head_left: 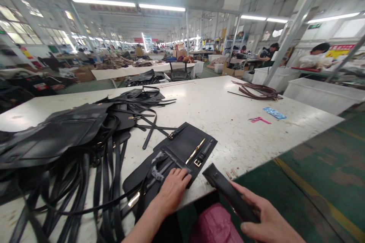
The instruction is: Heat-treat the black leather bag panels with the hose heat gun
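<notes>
A black leather bag piece with gold buckles and a gold zip lies near the table's front edge. My left hand rests on its near part, beside a handle wrapped in grey film, fingers close together and pressed on the leather. Just off the table edge, my right hand grips a long black leather piece between thumb and fingers. To the left, a large heap of black leather pieces with straps covers the table and hangs toward the front.
On the white table lie brown straps, a blue patterned packet and a small pink item. White bins stand beyond the right edge. Other people work farther back. A chair stands behind the table.
</notes>
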Demonstrator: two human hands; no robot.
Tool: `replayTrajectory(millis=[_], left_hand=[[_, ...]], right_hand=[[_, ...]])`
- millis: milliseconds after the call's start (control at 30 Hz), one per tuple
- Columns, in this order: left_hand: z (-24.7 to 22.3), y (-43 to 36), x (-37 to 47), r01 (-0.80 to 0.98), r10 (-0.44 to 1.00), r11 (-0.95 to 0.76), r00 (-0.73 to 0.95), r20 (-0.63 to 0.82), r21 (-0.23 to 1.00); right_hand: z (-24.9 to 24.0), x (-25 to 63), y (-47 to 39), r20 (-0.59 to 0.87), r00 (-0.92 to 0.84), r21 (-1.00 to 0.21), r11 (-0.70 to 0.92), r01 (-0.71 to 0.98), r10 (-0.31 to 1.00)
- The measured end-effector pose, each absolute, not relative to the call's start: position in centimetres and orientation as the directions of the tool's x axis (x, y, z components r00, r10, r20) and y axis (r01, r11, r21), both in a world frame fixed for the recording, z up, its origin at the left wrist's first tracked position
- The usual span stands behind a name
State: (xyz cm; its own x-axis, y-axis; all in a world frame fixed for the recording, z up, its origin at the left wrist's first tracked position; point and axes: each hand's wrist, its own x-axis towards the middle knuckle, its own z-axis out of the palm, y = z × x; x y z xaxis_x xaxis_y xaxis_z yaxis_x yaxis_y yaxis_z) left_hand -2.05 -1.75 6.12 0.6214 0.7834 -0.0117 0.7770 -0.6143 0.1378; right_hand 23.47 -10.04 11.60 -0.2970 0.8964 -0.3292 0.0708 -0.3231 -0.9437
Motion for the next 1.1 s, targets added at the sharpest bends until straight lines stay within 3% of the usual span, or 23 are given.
replayTrajectory(millis=[100, 200, 367, 567, 867, 1100], left_hand=[[8.0, -0.2, -1.6, 0.686, 0.672, -0.726, 0.722, -0.162, 0.049], [8.7, 0.7, -0.4, 0.672, 0.649, -0.741, 0.709, -0.274, -0.017], [7.9, 1.2, 2.7, 0.748, 0.709, -0.662, 0.605, -0.363, -0.046], [7.0, 1.9, 5.3, 0.861, 0.797, -0.5, 0.414, -0.44, -0.096], [8.0, 0.9, 3.5, 0.88, 0.811, -0.475, 0.446, -0.379, 0.02], [6.9, 2.7, 4.9, 0.972, 0.838, -0.197, 0.237, -0.491, 0.131]], right_hand=[[10.9, 24.1, -10.1, -0.3, -0.257, -0.953, -0.277, 0.121, 0.919], [10.5, 24.6, -10.3, -0.301, -0.236, -0.951, -0.273, 0.143, 0.924], [10.5, 25.4, -10.8, -0.233, -0.297, -0.97, -0.243, 0.004, 0.926], [10.6, 25.4, -10.7, -0.256, -0.294, -0.961, -0.276, -0.028, 0.921], [9.8, 25.0, -10.7, -0.207, -0.341, -0.966, -0.247, -0.077, 0.917], [9.6, 25.7, -11.5, -0.225, -0.347, -0.962, -0.264, -0.069, 0.911]])
